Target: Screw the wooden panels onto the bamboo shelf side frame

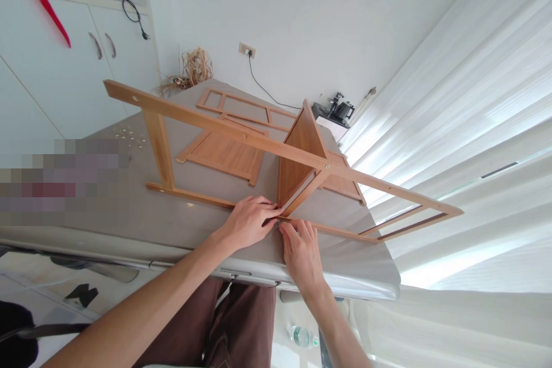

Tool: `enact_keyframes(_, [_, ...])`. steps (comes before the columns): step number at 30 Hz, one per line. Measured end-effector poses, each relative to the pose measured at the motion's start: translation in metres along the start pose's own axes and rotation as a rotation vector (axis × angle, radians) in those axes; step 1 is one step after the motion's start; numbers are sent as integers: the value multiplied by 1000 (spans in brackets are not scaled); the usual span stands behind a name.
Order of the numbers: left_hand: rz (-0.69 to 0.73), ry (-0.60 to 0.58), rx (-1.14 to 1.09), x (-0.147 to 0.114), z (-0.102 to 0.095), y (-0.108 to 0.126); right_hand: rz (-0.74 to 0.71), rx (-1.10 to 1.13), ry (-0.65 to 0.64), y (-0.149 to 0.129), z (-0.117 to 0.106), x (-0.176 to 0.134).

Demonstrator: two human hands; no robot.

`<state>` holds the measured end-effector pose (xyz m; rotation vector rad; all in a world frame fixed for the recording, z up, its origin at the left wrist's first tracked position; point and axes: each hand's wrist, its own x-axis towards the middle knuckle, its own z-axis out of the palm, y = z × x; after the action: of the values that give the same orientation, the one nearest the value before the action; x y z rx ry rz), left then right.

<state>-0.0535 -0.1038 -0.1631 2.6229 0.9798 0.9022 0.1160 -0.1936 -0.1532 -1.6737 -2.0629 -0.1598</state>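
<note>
On your far left, small fittings (pixel 129 138) are lying scattered on the gray tabletop (pixel 146 221). Next, a long wooden frame (pixel 207 122) is standing on edge, stretching across the table in front of you, its lower rail (pixel 198 198) resting near the table's front edge. Through its left opening, a flat slatted panel (pixel 228 152) is lying behind it. At the frame's middle, your left hand (pixel 250 221) is gripping the lower rail between thumb and fingers, where an upright panel (pixel 297 146) is meeting it. Just beside it, your right hand (pixel 302 247) is curling in a pinch at the same joint; whatever its fingertips may be holding is too small to tell. Further right, another flat panel (pixel 345 188) is showing behind the frame, whose right end is angling toward the white curtain (pixel 466 184). For good work here, you want the left hand to be bracing rail and panel corner tightly together, while the right is working straight in line with the joint, without tilting the frame
</note>
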Motion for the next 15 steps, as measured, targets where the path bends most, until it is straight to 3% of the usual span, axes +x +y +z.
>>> enact_keyframes(15, [-13, -8, 10, 0, -4, 3, 2, 46, -53, 4, -1, 2])
